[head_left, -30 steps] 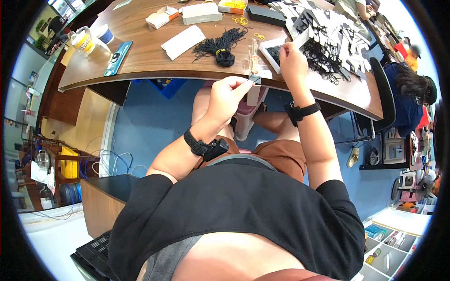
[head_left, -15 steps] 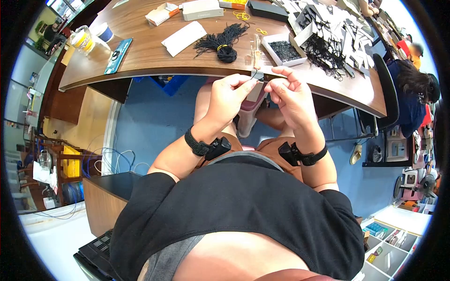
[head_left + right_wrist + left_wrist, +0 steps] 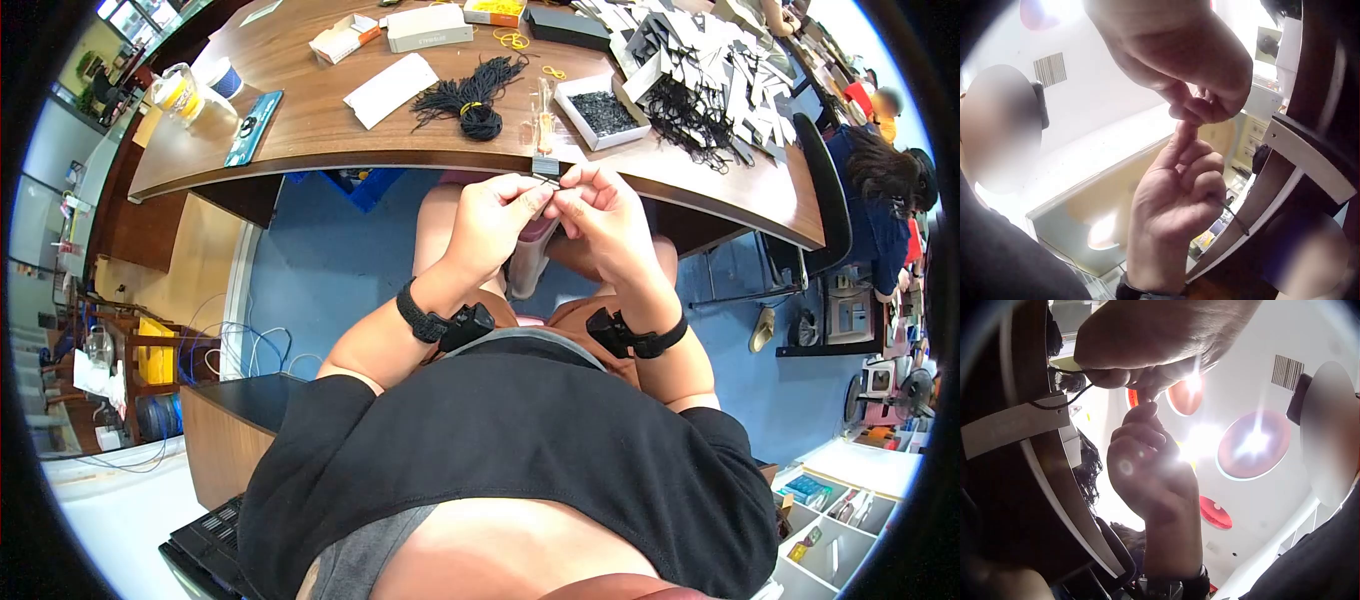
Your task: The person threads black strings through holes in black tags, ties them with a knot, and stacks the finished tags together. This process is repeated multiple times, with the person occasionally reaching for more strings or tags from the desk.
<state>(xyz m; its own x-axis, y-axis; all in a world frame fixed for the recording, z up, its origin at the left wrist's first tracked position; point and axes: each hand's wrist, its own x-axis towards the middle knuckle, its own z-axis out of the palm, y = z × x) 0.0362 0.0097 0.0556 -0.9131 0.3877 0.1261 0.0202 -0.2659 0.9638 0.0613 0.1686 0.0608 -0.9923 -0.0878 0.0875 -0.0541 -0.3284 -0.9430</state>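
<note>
My left hand pinches a thin black cord between thumb and forefinger, at the table's front edge. The cord runs to a pale hang tag with a small hole near its end. That tag lies at the table edge in both wrist views. My right hand comes in from the other side, thumb and forefinger pinched together, its fingertips meeting the left ones. A small dark piece shows between the fingertips in the head view; its shape is mostly hidden by the fingers.
An open white box of small black pieces stands behind the right hand. A heap of tags with black cords covers the table's right. A tied bundle of black cords lies left of the box, beside a white carton. Cups stand far left.
My right hand has come from the box of black pieces back toward me and closed in on the left fingertips. The left hand has stayed almost in place with the cord.
</note>
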